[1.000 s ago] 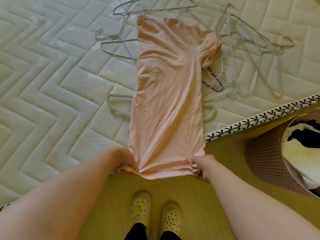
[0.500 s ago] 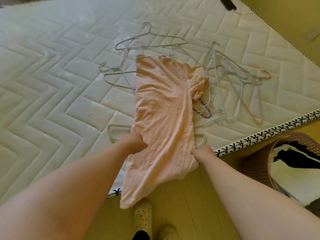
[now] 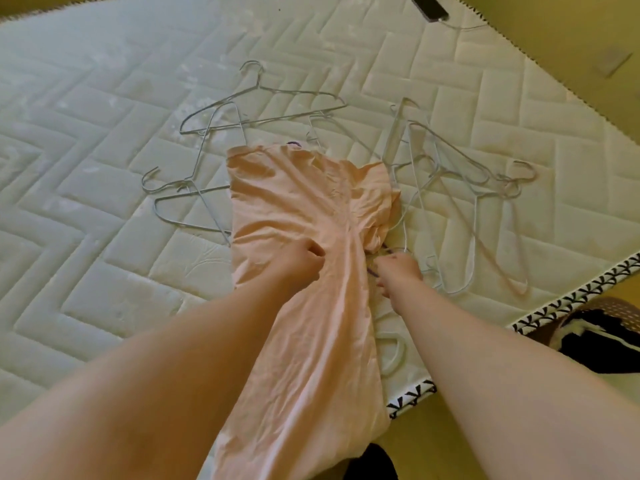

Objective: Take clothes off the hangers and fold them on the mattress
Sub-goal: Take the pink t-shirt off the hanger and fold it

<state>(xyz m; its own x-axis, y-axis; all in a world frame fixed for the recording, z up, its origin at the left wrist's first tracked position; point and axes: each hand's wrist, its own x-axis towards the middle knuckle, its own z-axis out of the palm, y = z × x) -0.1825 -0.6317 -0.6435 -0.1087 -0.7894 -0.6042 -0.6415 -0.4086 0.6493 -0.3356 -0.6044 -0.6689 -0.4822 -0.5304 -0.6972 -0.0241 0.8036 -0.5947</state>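
1. Item: a long peach-pink cloth garment (image 3: pixel 294 209), folded lengthwise into a strip, is laid on the white quilted mattress (image 3: pixel 104 150). Its collar end is spread over thin grey wire hangers (image 3: pixel 256 109), and its hem end is hung past the near edge.
2. Change: within the last second both hands are shifted from the hem up to the strip's middle, and the hem is let drop over the edge.
3. Left hand (image 3: pixel 299 263): the fingers are curled into the cloth at mid-length.
4. Right hand (image 3: pixel 400 270): the fingers are bent at the strip's right edge. Whether cloth is pinched cannot be told.
5. Meaning: the garment is judged already off its hanger, and a crosswise fold is judged in preparation.
6. Edges: the black-and-white patterned trim (image 3: pixel 571 296) is met close on the right, with a brown perforated laundry basket (image 3: pixel 595 327) just beyond.
7. Room: bare quilting is offered to the left. The wire hangers are crowded on the right and beyond the collar.
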